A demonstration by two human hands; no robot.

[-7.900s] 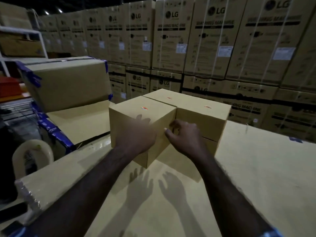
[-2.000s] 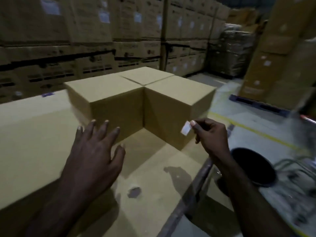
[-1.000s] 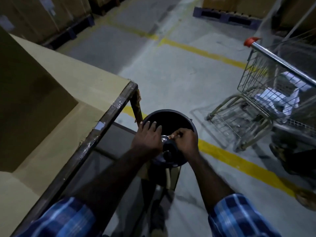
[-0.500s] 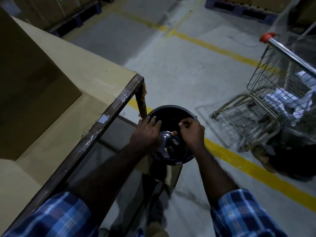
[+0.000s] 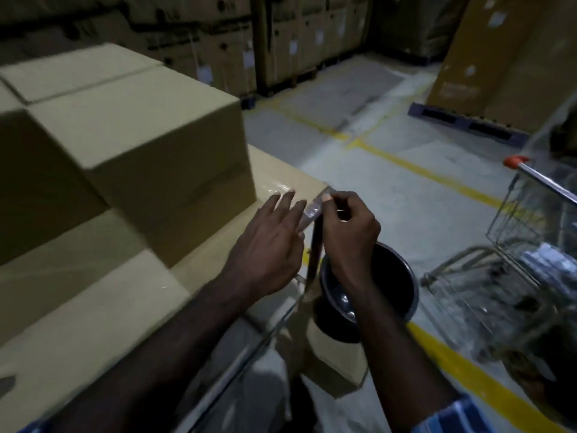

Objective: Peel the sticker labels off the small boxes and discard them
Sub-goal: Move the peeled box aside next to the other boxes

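Note:
Plain brown small boxes stand together on the cardboard-covered table (image 5: 93,310); the nearest box (image 5: 150,142) is at the left-centre, another box (image 5: 71,70) sits behind it. No sticker shows on their visible faces. My left hand (image 5: 268,245) hovers over the table's right corner, fingers straight and spread. My right hand (image 5: 351,228) is just beside it, above the black bin (image 5: 396,285), with fingers curled and thumb tip up; I see nothing held in it. The bin stands on the floor against the table's corner leg.
A wire shopping trolley (image 5: 530,245) with a red-tipped handle stands to the right of the bin. Tall stacks of large cartons (image 5: 218,42) line the back, and a blue pallet (image 5: 462,123) carries another stack at the right. Yellow lines cross the grey floor.
Both hands have lifted out of the bin up to the table's corner, and the view has swung back toward the boxes. The sticker held two seconds ago is no longer in my right hand.

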